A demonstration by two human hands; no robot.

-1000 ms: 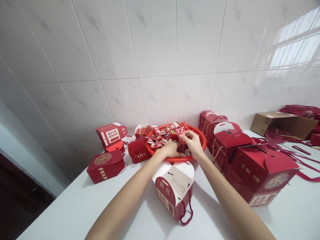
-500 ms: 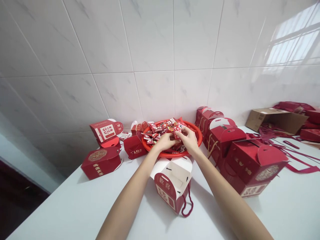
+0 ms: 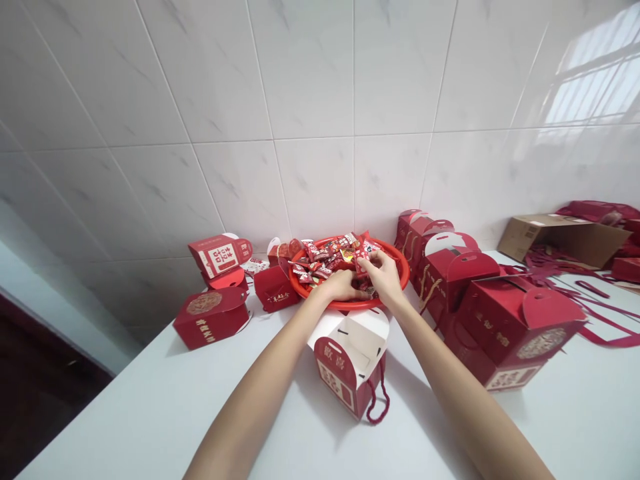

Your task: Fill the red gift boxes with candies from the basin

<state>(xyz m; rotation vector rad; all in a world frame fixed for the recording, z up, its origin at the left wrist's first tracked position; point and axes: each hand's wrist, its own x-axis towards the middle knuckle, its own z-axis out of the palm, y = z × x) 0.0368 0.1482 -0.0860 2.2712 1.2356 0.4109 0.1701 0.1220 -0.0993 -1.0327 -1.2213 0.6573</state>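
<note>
My right hand (image 3: 383, 276) pinches a red candy packet (image 3: 365, 252) over the right half of a red plastic basin (image 3: 404, 275). To its left, my left hand (image 3: 341, 287) reaches down among the wrapped candies (image 3: 320, 259). Its thumb and fingers are apart, and the tips are partly hidden by the pile. In front of the basin, below both hands, stands a red gift box (image 3: 345, 383). Its flaps are spread, the white inside shows, and a dark red cord handle (image 3: 384, 403) hangs at its right side.
Closed red boxes (image 3: 520, 327) crowd the table's right side; several more boxes (image 3: 213, 317) are at the left. A brown carton (image 3: 523, 240) and dark red ribbons (image 3: 600, 317) lie at the far right. A tiled wall (image 3: 315, 180) runs behind the white table (image 3: 150, 413).
My left hand has moved away from the packet, lower into the candies. My right hand still pinches the packet. The view has shifted slightly, so everything appears a little further right.
</note>
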